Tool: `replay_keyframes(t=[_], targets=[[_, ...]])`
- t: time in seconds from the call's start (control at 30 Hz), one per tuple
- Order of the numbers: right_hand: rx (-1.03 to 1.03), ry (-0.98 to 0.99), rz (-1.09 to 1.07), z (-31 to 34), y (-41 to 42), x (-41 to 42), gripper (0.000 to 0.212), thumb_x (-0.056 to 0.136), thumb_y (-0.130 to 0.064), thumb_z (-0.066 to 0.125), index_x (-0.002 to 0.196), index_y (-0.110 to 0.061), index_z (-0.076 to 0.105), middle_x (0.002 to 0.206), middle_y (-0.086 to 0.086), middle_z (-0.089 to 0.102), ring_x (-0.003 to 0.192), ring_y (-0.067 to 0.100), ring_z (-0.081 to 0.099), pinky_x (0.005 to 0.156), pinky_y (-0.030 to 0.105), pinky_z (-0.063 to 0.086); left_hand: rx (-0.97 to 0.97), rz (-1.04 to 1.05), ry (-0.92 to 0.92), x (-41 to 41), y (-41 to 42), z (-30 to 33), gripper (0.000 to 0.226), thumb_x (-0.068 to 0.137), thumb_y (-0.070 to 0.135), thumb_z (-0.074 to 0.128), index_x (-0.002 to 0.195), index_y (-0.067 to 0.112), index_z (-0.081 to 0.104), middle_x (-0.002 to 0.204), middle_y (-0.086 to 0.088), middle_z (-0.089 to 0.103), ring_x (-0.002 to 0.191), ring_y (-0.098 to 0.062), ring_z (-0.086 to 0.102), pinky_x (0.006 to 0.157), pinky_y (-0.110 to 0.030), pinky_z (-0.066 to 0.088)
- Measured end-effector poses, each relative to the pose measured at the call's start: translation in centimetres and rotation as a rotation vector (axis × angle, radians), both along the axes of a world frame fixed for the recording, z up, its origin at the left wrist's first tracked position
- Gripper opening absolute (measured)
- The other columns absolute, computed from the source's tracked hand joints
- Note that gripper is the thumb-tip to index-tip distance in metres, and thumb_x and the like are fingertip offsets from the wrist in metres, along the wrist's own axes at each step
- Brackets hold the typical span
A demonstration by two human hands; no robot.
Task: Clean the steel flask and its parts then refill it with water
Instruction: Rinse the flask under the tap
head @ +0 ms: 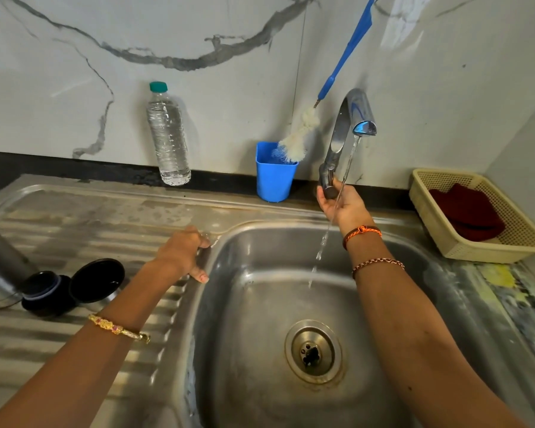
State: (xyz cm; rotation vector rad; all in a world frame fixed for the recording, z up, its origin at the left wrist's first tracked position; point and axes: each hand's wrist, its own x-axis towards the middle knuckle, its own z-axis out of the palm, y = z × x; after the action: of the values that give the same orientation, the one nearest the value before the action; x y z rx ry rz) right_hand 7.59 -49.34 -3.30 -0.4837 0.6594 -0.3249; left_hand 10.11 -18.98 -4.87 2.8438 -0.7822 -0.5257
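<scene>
Nearest thing is the steel sink [260,261], basin w/ the drain [314,350] dead center and a thin stream of water [322,242] falling into it.

Left hand [183,251] rests on the basin's left rim, fingers curled over the edge, gripping the rim only, nothing else in it. Gold bangle [118,329] on that wrist.

The flask stuff is all on the ribbed drainboard, well off to the left of that hand and not touched by either hand: steel flask [0,257] lying tilted at the far left edge of frame, mouth end toward the two black parts. Black stopper [45,293] sits right at its mouth, and the black cap [98,281] is propped just beside the stopper, touching or nearly so, can't tell which.

Right hand [342,202] is up at the back, fingers wrapped around the lever of the tap [343,143], water running past the palm. So the flask is way across the sink from that grip.

Further back by the wall: blue cup [274,174] w/ a blue-handled bottle brush [300,134] standing in it, a clear plastic bottle [167,134] w/ green cap left of that, and a cream basket [476,217] w/ red cloths [467,211] on the right.
</scene>
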Motion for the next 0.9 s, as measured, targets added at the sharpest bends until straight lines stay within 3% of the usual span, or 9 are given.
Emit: replay_keyframes(t=[0.2,0.33,0.43,0.5,0.7,0.8,0.9], targets=[[-0.017,0.008,0.024,0.1,-0.1,-0.1,0.014,0.092,-0.013,0.055,0.082,-0.004,0.059,0.088,0.012,0.057,0.104,0.024,0.054,0.045,0.026,0.055,0.066,-0.086,-0.036,0.1,0.3,-0.3,0.083,0.073,0.032,0.075,0.142,0.011,0.035,0.138,-0.008,0.034,0.131,-0.021,0.032,0.112,-0.024,0.021],[-0.034,0.027,0.017,0.3,-0.1,-0.1,0.012,0.092,-0.012,0.055,0.084,-0.004,0.059,0.093,0.012,0.059,0.117,0.025,0.054,0.045,0.026,0.054,0.101,-0.085,-0.037,0.3,-0.1,-0.5,0.083,0.071,0.030,0.077,0.141,0.009,0.038,0.134,-0.009,0.034,0.127,-0.022,0.036,0.111,-0.026,0.025],[-0.043,0.039,0.012,0.4,-0.1,0.0,0.013,0.092,-0.011,0.054,0.083,-0.004,0.058,0.109,0.013,0.059,0.120,0.026,0.053,0.046,0.027,0.054,0.107,-0.099,-0.045,0.6,0.0,-0.8,0.082,0.068,0.030,0.079,0.138,0.009,0.043,0.129,-0.008,0.037,0.124,-0.022,0.039,0.109,-0.028,0.028],[-0.067,0.057,0.013,0.4,-0.1,0.1,0.013,0.092,-0.011,0.054,0.082,-0.004,0.057,0.104,0.013,0.059,0.119,0.027,0.053,0.046,0.026,0.054,0.107,-0.107,-0.050,0.7,0.0,-0.9,0.081,0.067,0.030,0.080,0.136,0.009,0.045,0.127,-0.009,0.038,0.123,-0.022,0.039,0.108,-0.028,0.029],[-0.079,0.033,0.004,0.5,0.2,0.1,0.011,0.092,-0.011,0.054,0.084,-0.006,0.059,0.088,0.010,0.056,0.093,0.023,0.056,0.044,0.023,0.054,0.124,-0.114,-0.063,0.8,0.0,-1.0,0.081,0.068,0.032,0.079,0.137,0.010,0.044,0.129,-0.009,0.038,0.124,-0.023,0.039,0.108,-0.028,0.029],[-0.082,0.048,0.014,0.8,0.3,0.0,0.013,0.093,-0.012,0.051,0.085,-0.005,0.058,0.087,0.011,0.054,0.077,0.021,0.054,0.043,0.020,0.053,0.112,-0.111,-0.064,0.9,0.0,-1.1,0.081,0.067,0.032,0.080,0.137,0.009,0.044,0.128,-0.009,0.037,0.123,-0.023,0.039,0.109,-0.029,0.030],[-0.065,0.057,0.013,1.0,0.4,0.0,0.015,0.094,-0.013,0.048,0.092,-0.004,0.059,0.090,0.012,0.052,0.074,0.021,0.053,0.042,0.021,0.053,0.099,-0.114,-0.071,1.0,0.0,-1.2,0.079,0.066,0.031,0.080,0.134,0.008,0.047,0.126,-0.009,0.039,0.121,-0.023,0.041,0.107,-0.028,0.031]])
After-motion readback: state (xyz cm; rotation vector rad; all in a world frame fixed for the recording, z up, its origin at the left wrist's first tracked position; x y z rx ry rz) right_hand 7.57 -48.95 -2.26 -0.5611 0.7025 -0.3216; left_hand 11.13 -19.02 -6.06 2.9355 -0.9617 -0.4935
